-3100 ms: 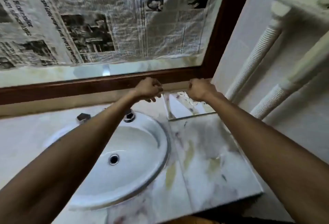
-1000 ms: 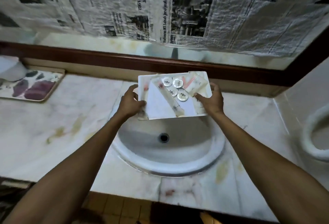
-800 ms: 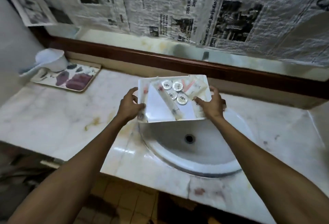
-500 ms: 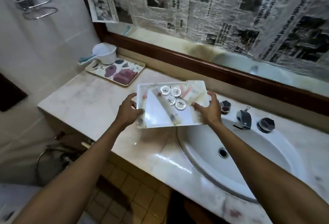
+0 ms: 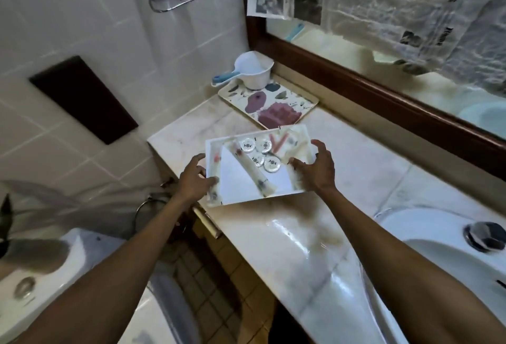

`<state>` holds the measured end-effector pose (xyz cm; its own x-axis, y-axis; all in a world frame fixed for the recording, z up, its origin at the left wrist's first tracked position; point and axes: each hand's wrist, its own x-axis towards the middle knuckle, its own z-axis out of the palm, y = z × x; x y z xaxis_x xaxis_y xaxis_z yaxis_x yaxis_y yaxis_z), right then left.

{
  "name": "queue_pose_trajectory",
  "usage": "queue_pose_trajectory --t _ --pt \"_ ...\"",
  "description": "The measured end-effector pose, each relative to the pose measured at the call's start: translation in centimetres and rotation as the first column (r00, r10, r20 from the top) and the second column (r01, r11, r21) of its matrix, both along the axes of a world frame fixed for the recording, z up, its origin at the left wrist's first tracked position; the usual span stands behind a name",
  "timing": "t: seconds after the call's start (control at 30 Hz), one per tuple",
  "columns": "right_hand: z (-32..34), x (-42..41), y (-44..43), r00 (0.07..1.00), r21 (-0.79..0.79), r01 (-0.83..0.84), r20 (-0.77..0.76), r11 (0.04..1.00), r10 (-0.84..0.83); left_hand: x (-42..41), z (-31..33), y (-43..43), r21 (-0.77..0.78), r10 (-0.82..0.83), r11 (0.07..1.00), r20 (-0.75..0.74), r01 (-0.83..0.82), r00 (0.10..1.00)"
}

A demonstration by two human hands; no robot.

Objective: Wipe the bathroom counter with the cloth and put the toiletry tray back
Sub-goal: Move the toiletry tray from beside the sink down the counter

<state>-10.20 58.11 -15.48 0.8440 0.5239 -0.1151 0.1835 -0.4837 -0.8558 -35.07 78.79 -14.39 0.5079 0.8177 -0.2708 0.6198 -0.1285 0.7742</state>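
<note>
A white toiletry tray (image 5: 238, 182) holding sachets, tubes and several round white lids lies low over the left end of the marble counter (image 5: 356, 168). My left hand (image 5: 193, 180) grips its left rim, thumb on top. My right hand (image 5: 317, 170) is at the tray's right rim with fingers spread and lifted and only the thumb touching inside. I cannot tell whether the tray rests fully on the marble. No cloth is in view.
Behind the tray, a flowered tray (image 5: 273, 108) carries a white scoop (image 5: 253, 70) in the corner. The basin (image 5: 438, 248) and a tap knob (image 5: 483, 235) are at right. A newspaper-covered mirror (image 5: 410, 1) lines the back. The counter's front edge drops to tiled floor.
I carried the tray from the right end, across the basin, to the counter's left end. My right hand's fingers have loosened and spread off the rim.
</note>
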Motion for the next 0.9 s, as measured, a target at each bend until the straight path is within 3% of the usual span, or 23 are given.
queue_pose_trajectory --t 0.37,0.67,0.9 --pt "-2.8 -2.6 14.7 0.969 -0.094 -0.243 -0.063 0.965 0.238 -5.3 -3.2 9.7 -0.121 0.274 0.955 -0.003 -0.272 0.962" --pt "-2.6 -4.0 22.2 0.848 -0.350 -0.524 -0.135 0.776 0.512 -6.3 -5.5 18.8 -0.092 0.245 0.962 -0.130 -0.258 0.961" --pt "-3.4 -4.4 26.4 0.839 -0.465 -0.496 -0.037 0.733 0.544 -5.3 -6.8 22.0 -0.059 0.195 0.976 -0.189 -0.209 0.962"
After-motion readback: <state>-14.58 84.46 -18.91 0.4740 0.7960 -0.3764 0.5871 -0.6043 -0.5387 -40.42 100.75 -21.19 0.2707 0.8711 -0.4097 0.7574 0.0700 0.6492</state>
